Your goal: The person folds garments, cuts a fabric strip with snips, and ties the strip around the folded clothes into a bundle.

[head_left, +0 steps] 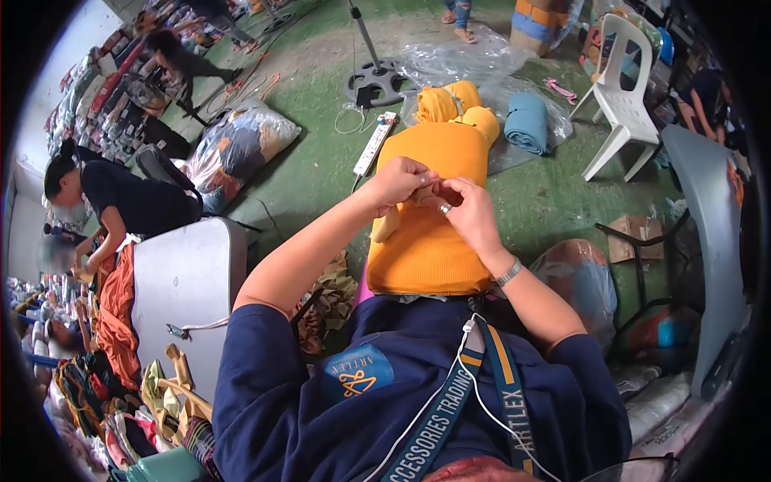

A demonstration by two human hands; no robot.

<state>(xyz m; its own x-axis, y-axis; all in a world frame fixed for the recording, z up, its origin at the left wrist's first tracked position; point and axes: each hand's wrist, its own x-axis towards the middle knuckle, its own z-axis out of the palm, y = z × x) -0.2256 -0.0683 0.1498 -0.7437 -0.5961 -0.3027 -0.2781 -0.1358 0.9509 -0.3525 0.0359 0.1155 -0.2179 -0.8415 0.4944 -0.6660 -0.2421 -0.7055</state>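
Note:
My left hand (399, 185) and my right hand (471, 210) meet above a yellow ribbed fabric (434, 257), which lies over a long raised surface in front of my body. The fingertips of both hands are pinched close together. Whatever lies between them is too small to make out. A ring and a metal wristwatch (509, 272) are on my right hand and wrist. Beyond the hands, yellow rolled bundles (446, 102) rest at the far end of the fabric.
A blue roll (526, 123) lies on plastic sheeting beside a white chair (622, 96). A power strip (375, 145) is left of the fabric. At the left, a person (132, 193) works by a grey table (189, 281). A stand base (376, 83) is ahead.

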